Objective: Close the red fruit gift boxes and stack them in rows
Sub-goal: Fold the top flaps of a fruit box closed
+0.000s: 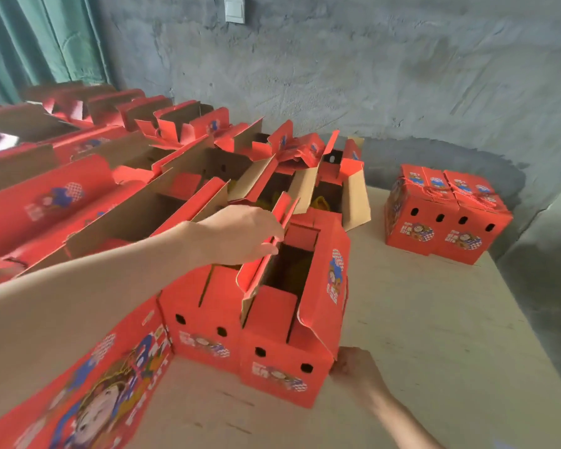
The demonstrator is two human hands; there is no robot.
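An open red fruit gift box (282, 371) stands near the table's front, its top flaps up and its dark inside showing. My left hand (240, 234) reaches over from the left and grips the box's left top flap (263, 267). My right hand (353, 367) rests against the box's lower right corner; its fingers are hidden behind the box. A second red box (204, 322) stands touching it on the left. Two closed red boxes (444, 218) with rope handles sit side by side at the far right.
Several open red boxes (182, 176) with raised cardboard flaps crowd the table's left and back. A printed red box side (88, 393) lies at the front left. Bare pale tabletop (434, 319) spreads on the right. A grey wall (337, 76) rises behind.
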